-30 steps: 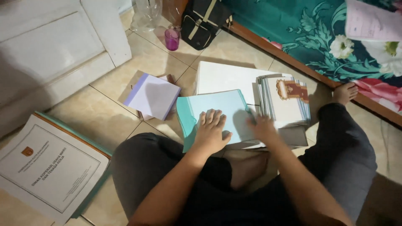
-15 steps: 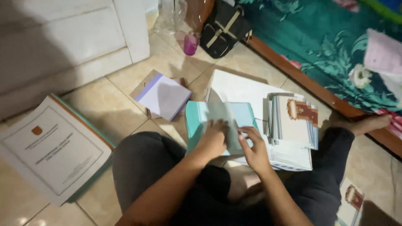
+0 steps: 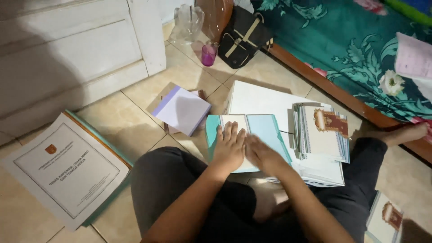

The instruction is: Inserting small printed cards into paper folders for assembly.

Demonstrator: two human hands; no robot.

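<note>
Both hands lay flat, fingers spread, on a light teal folder [image 3: 263,130] on the tiled floor [image 3: 117,121] in front of the crossed legs: left hand [image 3: 229,148] on the cream sheet at its left half, right hand [image 3: 263,155] just beside it, neither gripping anything. Risky bit imo: the stack of decorated booklets [image 3: 321,132] sat right next to the folder, so a sideways shove could've fanned it out. The purple notepad [image 3: 182,110] sat close too.
</note>
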